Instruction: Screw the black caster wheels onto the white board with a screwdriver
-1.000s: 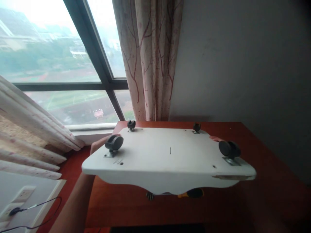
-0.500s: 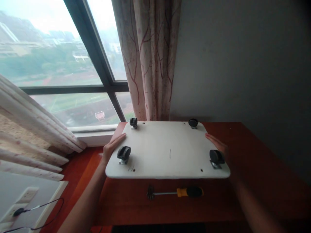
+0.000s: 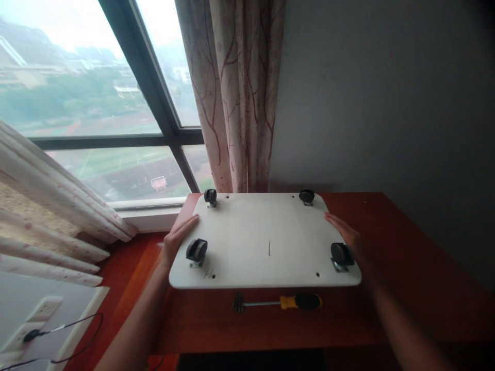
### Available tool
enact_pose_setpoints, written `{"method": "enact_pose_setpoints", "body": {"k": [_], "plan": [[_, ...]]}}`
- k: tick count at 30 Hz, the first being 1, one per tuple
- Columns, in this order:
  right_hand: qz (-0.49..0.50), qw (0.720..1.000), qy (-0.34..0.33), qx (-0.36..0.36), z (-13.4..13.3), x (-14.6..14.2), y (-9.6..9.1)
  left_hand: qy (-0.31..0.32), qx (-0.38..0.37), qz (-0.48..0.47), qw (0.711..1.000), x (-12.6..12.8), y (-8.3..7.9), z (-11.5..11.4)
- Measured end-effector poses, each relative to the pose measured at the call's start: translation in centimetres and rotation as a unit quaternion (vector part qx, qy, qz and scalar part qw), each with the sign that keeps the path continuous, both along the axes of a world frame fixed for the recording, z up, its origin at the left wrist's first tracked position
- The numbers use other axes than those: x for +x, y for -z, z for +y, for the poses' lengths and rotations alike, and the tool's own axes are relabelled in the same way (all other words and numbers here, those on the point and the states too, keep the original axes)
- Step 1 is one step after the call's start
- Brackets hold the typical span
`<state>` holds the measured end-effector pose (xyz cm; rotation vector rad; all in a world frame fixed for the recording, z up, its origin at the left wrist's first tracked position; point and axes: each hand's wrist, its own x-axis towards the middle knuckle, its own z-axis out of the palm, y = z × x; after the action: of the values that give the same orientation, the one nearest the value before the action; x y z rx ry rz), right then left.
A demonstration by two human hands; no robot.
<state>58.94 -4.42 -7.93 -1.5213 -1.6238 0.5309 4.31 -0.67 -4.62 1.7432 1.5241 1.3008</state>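
Observation:
A white board (image 3: 251,232) with rounded corners lies over the table, its face up. Black caster wheels stand near its corners: back left (image 3: 210,197), back right (image 3: 307,197), front left (image 3: 197,251) and front right (image 3: 342,254). My left hand (image 3: 178,236) grips the board's left edge, fingers stretched along it, and my right hand (image 3: 345,231) grips the right edge the same way. Their thumbs and undersides are hidden. In front of the board lies a screwdriver (image 3: 288,302) with a yellow and black handle, its tip beside a small pile of screws (image 3: 238,303).
The red-brown wooden table (image 3: 406,268) reaches toward the grey wall on the right. A window with patterned curtains (image 3: 240,103) stands at the back and left. At lower left a black plug with a cord (image 3: 33,335) sits in a wall socket.
The board's near edge has come down slightly toward the table, and its right side has shifted a little left. Both hands keep their hold; the screwdriver stays put.

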Motion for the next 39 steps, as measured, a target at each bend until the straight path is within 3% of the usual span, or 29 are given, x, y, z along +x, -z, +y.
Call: {"method": "enact_pose_setpoints", "body": {"k": [3,5,8,10,15,18,33,37,39], "plan": [[0.012,1.0,-0.013,-0.022,0.5,0.5,-0.3,-0.003,-0.007,0.002,1.0,0.1,0.0,-0.3],[0.043,0.998,0.021,-0.039,0.8,0.9,-0.4,-0.012,-0.013,-0.004,1.0,0.0,0.1,-0.5],[0.102,0.986,0.109,-0.07,0.6,1.4,-0.2,-0.069,-0.053,-0.109,0.99,-0.3,0.4,-0.6],[0.126,0.978,0.133,-0.097,0.1,1.4,0.0,-0.087,-0.103,-0.189,0.973,-0.5,0.4,-0.6],[0.186,0.965,0.125,-0.138,-1.2,-0.1,0.0,-0.01,-0.214,-0.266,0.94,-0.5,0.2,-0.7],[0.202,0.962,0.125,-0.131,-1.1,-1.0,-0.4,0.0,-0.233,-0.297,0.926,-0.3,0.2,-0.8],[0.226,0.956,0.13,-0.137,0.2,-1.7,-1.8,-0.038,-0.212,-0.277,0.937,0.2,0.7,-0.5],[0.219,0.954,0.134,-0.153,-1.2,-1.0,-1.5,-0.07,-0.209,-0.259,0.941,0.1,1.3,-1.7],[0.165,0.964,0.147,-0.152,-2.9,0.2,-0.8,-0.079,-0.221,-0.245,0.941,-0.2,1.8,-3.3]]}}
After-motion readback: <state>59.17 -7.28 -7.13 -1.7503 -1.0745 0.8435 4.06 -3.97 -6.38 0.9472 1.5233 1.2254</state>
